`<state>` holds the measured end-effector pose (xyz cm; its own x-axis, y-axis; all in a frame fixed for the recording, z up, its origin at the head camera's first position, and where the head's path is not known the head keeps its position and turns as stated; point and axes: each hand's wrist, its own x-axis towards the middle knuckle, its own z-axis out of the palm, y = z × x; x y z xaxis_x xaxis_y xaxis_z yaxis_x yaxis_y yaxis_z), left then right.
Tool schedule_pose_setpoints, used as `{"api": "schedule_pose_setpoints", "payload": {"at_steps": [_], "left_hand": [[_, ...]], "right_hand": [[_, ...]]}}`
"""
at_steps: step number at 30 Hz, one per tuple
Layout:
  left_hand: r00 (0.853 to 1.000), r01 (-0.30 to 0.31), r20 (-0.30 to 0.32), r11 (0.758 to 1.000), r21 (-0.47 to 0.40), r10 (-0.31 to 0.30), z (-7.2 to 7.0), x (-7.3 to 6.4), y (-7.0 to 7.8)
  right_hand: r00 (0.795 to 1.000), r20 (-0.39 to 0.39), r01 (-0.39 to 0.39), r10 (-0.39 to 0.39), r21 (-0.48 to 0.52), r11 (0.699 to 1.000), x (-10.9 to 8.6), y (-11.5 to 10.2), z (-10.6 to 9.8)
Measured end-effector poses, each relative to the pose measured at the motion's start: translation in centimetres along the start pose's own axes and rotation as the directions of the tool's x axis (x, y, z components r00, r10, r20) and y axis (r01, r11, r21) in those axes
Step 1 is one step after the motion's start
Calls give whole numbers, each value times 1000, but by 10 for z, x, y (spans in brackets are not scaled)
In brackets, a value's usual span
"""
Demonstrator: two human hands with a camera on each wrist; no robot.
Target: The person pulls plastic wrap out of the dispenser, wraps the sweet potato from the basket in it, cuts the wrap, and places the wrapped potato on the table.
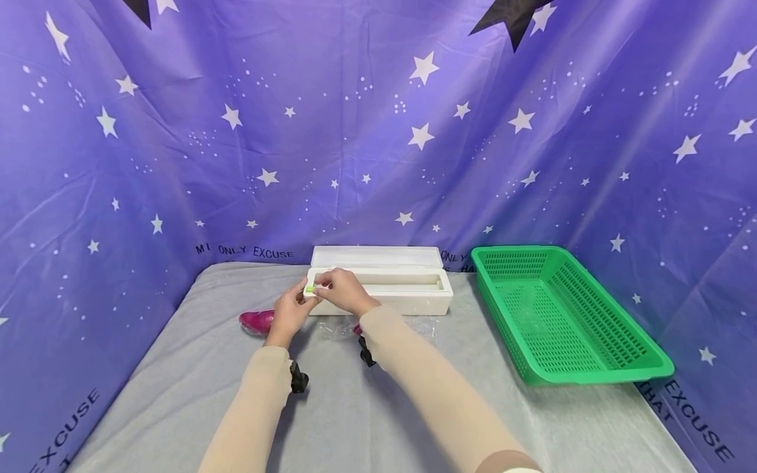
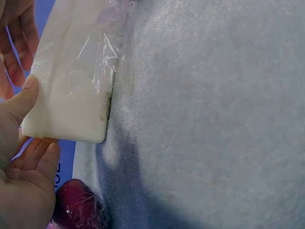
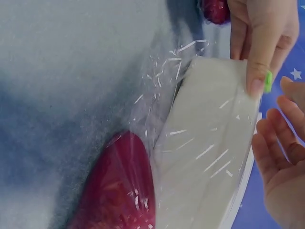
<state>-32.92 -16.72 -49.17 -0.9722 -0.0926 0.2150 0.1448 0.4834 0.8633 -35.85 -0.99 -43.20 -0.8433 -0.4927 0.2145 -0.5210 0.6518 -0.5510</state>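
Observation:
A white cling film dispenser (image 1: 414, 303) stands at the back of the table, its lid (image 1: 378, 257) raised. My left hand (image 1: 288, 314) grips its left end, thumb on the upper edge and fingers around the end. Beside that thumb sits a small green slider (image 3: 268, 81). My right hand (image 1: 345, 289) is close by the slider, its fingers loosely bent and nothing held in them in the right wrist view. Clear film (image 3: 157, 81) hangs down the dispenser's front. A film-wrapped magenta item (image 1: 256, 321) lies left of my left hand. Another tapered magenta piece (image 3: 119, 186) lies before the dispenser, mostly hidden by my right arm in the head view.
A green perforated basket (image 1: 508, 328) stands on the right side of the table. Grey cloth (image 1: 355, 427) covers the tabletop. Purple star-printed fabric (image 1: 355, 131) hangs behind and on both sides. Each wrist carries a small black camera mount (image 1: 298, 379).

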Motion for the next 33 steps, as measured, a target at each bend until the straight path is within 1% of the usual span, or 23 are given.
{"api": "schedule_pose_setpoints", "payload": {"at_steps": [4, 10, 13, 18, 21, 25, 29, 33], "left_hand": [[1000, -13, -13, 1000, 9, 13, 0, 0, 0], [1000, 1, -11, 1000, 17, 0, 1, -2, -1], [1000, 0, -10, 1000, 4, 0, 1, -2, -2], [1000, -24, -16, 1000, -3, 24, 2, -1, -2], [999, -38, -22, 999, 3, 38, 1, 0, -1], [999, -38, -23, 999, 7, 38, 1, 0, -1], [999, -35, -23, 999, -1, 35, 0, 0, -2], [999, -36, -22, 999, -7, 36, 1, 0, -1]], "right_hand": [[1000, -13, -18, 17, -87, 996, 7, -4, 5], [996, 2, -89, 90, -136, 987, 9, -7, 9], [995, 6, -100, 103, -179, 979, 9, -7, 9], [996, 6, -86, 90, -242, 966, 10, -5, 8], [997, 10, -73, 79, -261, 962, 10, -3, 6], [996, 15, -74, 83, -300, 951, 9, -4, 3], [996, 17, -75, 87, -357, 931, 8, -7, 1], [997, 12, -71, 82, -386, 920, 7, -10, 0]]}}
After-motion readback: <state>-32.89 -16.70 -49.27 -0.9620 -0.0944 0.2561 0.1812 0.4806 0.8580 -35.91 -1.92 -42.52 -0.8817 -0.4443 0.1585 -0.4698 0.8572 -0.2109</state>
